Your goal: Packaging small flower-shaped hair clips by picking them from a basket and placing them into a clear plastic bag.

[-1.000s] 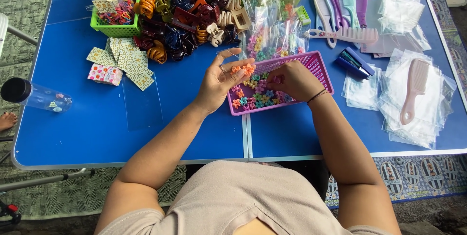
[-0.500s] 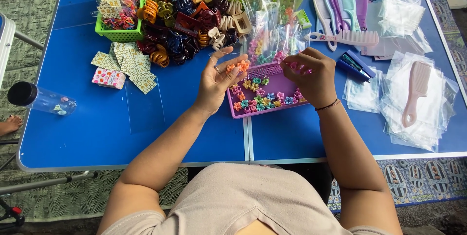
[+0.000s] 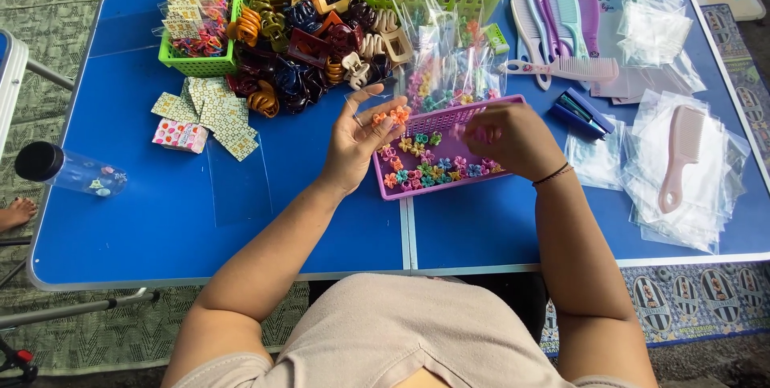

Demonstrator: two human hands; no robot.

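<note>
Both hands (image 3: 361,143) stay over the pink tray (image 3: 481,115).

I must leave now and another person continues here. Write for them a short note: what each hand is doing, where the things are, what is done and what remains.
Left hand: raised over the blue table, holding small orange clips at the fingertips, with a clear bag against them.
Right hand: over the purple tray, fingers curled; what it pinches is hidden.
Things: small coloured clips lie in the tray; filled clear bags stand just behind it; empty bags are stacked on the right side, with a pink comb on them.
Done: several bags look filled.
Left: many clips remain in the tray.
</note>
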